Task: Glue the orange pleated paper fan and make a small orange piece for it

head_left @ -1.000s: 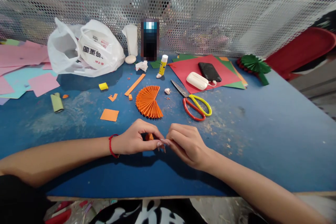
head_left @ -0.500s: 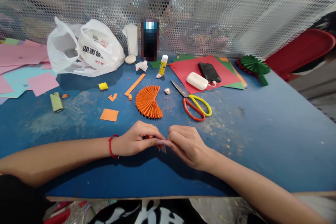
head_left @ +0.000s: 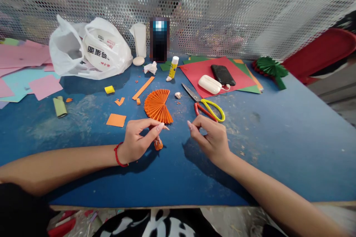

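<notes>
My left hand point(head_left: 141, 137), with a red cord bracelet at the wrist, is closed. Its lower fingers hold a small piece of orange paper point(head_left: 158, 145), mostly hidden, while thumb and index finger meet above it. Apart from it, to the right, my right hand point(head_left: 210, 137) is closed in a pinch; anything between its fingertips is too small to make out. Just beyond my left fingertips lies a pleated orange paper fan point(head_left: 157, 106). Scissors point(head_left: 204, 103) with one red and one yellow handle lie behind my right hand, which partly covers the red handle.
Orange scraps, including a rectangle point(head_left: 116, 120) and a strip point(head_left: 143, 88), lie left. A glue stick point(head_left: 173, 67) stands behind the fan. A white plastic bag point(head_left: 91, 53) sits back left. Red paper point(head_left: 194, 74) carries a white case point(head_left: 210, 84) and black pouch point(head_left: 223, 75).
My hands, fingertips together before, have moved apart, the left to the left and the right to the right and away from me. The orange piece in my left hand now shows below its fingers.
</notes>
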Demonstrator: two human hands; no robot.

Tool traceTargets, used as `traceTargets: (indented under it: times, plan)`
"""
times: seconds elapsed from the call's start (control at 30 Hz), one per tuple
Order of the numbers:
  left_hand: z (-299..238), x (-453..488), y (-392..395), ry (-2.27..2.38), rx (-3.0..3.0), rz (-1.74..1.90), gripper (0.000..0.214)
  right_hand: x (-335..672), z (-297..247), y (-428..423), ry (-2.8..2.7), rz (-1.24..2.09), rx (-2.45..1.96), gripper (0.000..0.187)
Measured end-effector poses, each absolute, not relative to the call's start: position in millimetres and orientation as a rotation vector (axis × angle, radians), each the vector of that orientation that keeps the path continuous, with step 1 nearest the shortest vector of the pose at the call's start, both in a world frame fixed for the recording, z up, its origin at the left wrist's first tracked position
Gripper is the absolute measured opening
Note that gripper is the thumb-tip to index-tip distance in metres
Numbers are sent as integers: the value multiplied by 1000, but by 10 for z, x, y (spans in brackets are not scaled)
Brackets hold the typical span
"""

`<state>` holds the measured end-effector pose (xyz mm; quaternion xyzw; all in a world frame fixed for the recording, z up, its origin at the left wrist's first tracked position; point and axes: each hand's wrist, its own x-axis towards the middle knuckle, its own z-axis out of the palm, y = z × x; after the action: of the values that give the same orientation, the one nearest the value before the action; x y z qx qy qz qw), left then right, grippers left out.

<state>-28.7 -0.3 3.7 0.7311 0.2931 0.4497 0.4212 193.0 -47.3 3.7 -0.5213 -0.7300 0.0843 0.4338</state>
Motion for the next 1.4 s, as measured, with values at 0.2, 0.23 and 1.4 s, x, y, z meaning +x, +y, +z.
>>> traceTargets:
  times: [0.2,0.23,1.4]
  plan:
    - [47,-296,-25,687,1971,1194,15,2042,90,-489,-1666,32,-1366,28]
    - [57,-303,-34,630,2044,1217,14,2045,110,-515,-1613,16,-1300,28]
    - [102,-279,-3,650,2061,1132,20,1629,-114,-484,-2409,-114,-952,22]
